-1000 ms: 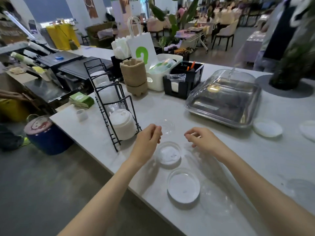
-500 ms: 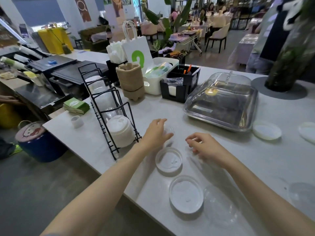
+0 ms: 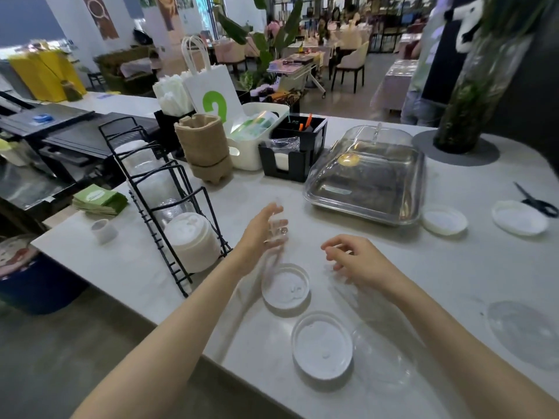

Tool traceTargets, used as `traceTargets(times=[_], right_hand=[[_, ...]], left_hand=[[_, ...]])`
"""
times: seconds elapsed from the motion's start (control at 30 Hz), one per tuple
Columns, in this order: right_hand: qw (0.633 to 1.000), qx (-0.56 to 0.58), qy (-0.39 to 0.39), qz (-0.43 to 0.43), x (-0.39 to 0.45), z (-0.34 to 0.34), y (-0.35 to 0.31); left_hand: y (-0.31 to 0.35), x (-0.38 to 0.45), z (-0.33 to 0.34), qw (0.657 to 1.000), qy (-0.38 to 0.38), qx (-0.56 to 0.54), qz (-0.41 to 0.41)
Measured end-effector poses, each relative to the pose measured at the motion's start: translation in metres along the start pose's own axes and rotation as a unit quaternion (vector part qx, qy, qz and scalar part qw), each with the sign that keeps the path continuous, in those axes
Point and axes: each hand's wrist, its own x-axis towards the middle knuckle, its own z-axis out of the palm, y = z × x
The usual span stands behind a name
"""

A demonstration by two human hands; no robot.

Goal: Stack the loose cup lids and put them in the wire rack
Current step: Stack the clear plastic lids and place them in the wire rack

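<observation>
A clear lid (image 3: 276,229) is standing on edge, blurred, in the left hand's (image 3: 260,234) grip above the counter (image 3: 453,267). Two white lids are lying flat near the counter's front edge: one (image 3: 286,289) just below that hand, the other (image 3: 322,345) nearer the camera. A clear lid (image 3: 379,356) is lying just right of the nearer white one, and another clear lid (image 3: 524,332) is sitting far right. Two more white lids (image 3: 444,219) (image 3: 519,217) are lying farther back on the right. The black wire rack (image 3: 169,213) is standing at the left, holding a white lid stack (image 3: 192,240) in its front slot.
</observation>
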Motion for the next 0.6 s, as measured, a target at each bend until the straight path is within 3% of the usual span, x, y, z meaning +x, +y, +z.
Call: traceTargets(times=[0.07,0.17,0.37,0.6], right_hand=[[1.0,0.013,0.013,-0.008,-0.004,-0.004,-0.004],[0.999,-0.015,0.03,-0.017,-0.011,-0.011,-0.009],[0.977,-0.201,-0.037,0.055,-0.047,-0.027,-0.006],[0.947,-0.298,-0.058,0.104,-0.097,-0.035,0.002]], left_hand=[[0.004,-0.003,-0.002,0.981,-0.044,-0.179,-0.056],[0.003,-0.004,-0.002,0.96,-0.088,-0.253,-0.087],[0.002,-0.002,0.005,0.976,-0.131,-0.161,-0.061],[-0.005,-0.008,0.045,0.978,-0.204,-0.041,-0.004]])
